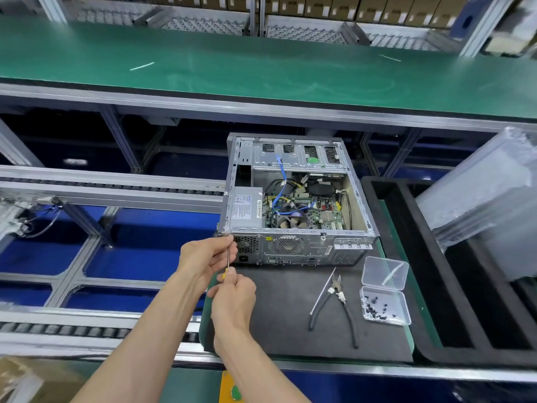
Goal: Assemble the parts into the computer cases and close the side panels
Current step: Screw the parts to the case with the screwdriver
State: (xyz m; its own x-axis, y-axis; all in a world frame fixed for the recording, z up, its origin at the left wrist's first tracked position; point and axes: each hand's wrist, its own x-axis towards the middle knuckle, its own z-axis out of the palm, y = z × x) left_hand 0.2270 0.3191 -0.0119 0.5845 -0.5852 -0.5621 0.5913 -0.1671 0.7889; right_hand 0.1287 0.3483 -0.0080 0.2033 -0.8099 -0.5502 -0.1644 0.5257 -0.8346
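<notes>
Grey-handled side cutters lie on the dark foam mat, a white cable tie just beside them. Behind runs the long green conveyor belt; cardboard boxes line the back.

One computer case lying open; one screwdriver; one pair of pliers; one cable tie; one clear box holding several screws; two hands working: left hand, right hand.

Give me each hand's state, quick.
Left hand: pinching the screwdriver shaft near the tip.
Right hand: closed around the screwdriver's handle.
</notes>
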